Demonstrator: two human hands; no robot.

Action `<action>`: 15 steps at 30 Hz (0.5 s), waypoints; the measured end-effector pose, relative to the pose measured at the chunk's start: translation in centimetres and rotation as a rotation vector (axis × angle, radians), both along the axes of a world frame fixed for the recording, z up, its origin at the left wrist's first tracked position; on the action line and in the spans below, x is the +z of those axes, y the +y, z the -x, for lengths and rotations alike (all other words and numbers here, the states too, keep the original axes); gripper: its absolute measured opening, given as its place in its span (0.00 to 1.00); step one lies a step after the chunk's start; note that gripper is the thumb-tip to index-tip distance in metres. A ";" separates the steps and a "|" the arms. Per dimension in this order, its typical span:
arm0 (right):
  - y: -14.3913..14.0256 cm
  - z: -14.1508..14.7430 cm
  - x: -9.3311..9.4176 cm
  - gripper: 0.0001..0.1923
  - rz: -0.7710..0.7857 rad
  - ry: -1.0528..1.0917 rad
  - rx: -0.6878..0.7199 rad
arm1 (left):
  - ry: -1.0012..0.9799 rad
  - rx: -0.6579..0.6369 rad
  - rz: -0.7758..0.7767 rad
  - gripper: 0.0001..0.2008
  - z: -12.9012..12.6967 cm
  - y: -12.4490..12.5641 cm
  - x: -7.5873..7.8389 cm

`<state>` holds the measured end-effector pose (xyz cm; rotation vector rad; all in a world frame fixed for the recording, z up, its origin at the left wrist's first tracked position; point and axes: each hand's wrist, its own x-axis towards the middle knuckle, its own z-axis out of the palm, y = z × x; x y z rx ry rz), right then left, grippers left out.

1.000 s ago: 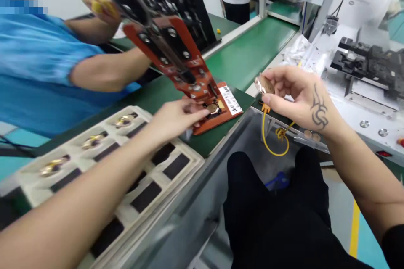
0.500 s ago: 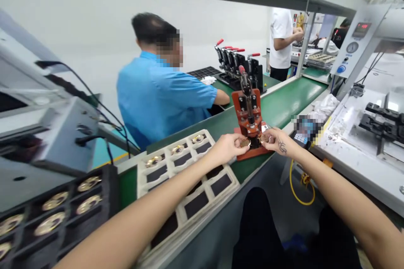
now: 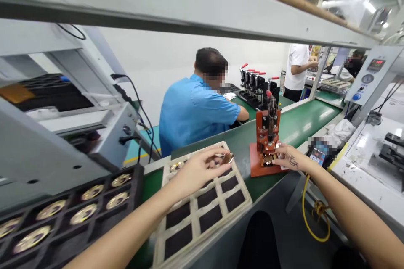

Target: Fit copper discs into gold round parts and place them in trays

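My left hand (image 3: 206, 168) is over the cream tray (image 3: 193, 201), pinching a round, shiny gold-coloured metal part (image 3: 227, 158) between thumb and fingers. At the red toggle-clamp fixture (image 3: 268, 130), my right hand (image 3: 289, 156) has its thumb and fingertips closed at another round gold-coloured part (image 3: 268, 159), low in the fixture under the clamp. The fingers partly hide that part. The clamp's red-tipped handle points up. Another gold-coloured part (image 3: 175, 167) lies in the cream tray's far left compartment.
A black tray (image 3: 139, 189) at the left holds several gold-coloured parts. Across the green bench (image 3: 306, 124) a person in a blue shirt (image 3: 197, 113) sits near a row of black clamps (image 3: 255, 88). A grey beam (image 3: 176, 12) runs overhead. A white machine table (image 3: 366, 168) stands at the right.
My left hand has moved from the fixture to over the cream tray, carrying a round part. My right hand stays at the fixture. The camera view has shifted.
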<state>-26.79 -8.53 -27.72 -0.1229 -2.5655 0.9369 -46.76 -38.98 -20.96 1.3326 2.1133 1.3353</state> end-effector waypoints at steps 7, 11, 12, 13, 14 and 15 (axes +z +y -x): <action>1.4 5.8 14.8 0.19 0.098 0.275 -0.273 | 0.108 0.098 -0.037 0.30 0.1 -0.6 2.1; -2.3 8.5 20.3 0.33 0.121 0.385 -0.224 | 0.273 0.056 -0.074 0.26 -1.6 0.4 2.8; -3.6 7.9 20.4 0.31 0.111 0.435 -0.221 | 0.293 0.053 -0.082 0.26 -1.9 0.3 2.7; -4.9 6.9 20.0 0.28 0.093 0.488 -0.219 | 0.308 0.058 -0.094 0.25 -2.1 0.0 2.4; -6.1 5.6 19.1 0.24 0.069 0.541 -0.216 | 0.322 0.068 -0.112 0.24 -2.2 -0.4 2.0; -7.2 4.1 18.0 0.21 0.042 0.584 -0.213 | 0.336 0.078 -0.133 0.23 -2.3 -0.7 1.6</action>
